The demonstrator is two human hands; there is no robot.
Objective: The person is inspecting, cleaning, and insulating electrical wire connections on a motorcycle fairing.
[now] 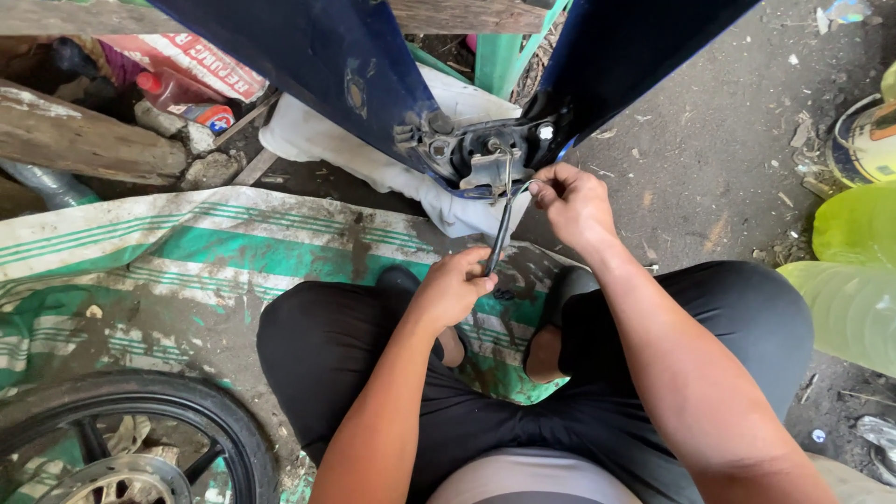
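the right hand [571, 201] pinches the upper end of a thin black cable [499, 238] just below the metal bracket [490, 159] between the blue panels [327, 56]; the left hand [455, 285] is closed around its lower end. pulled at an angle, the cable could kink or slip from the pinch, dropping onto the striped mat [187, 252].

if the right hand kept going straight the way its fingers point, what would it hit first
The right hand points up and left at the grey metal bracket between the blue panels. It would likely meet that bracket first, barely beyond its fingers, which pinch the black cable; depth is uncertain.
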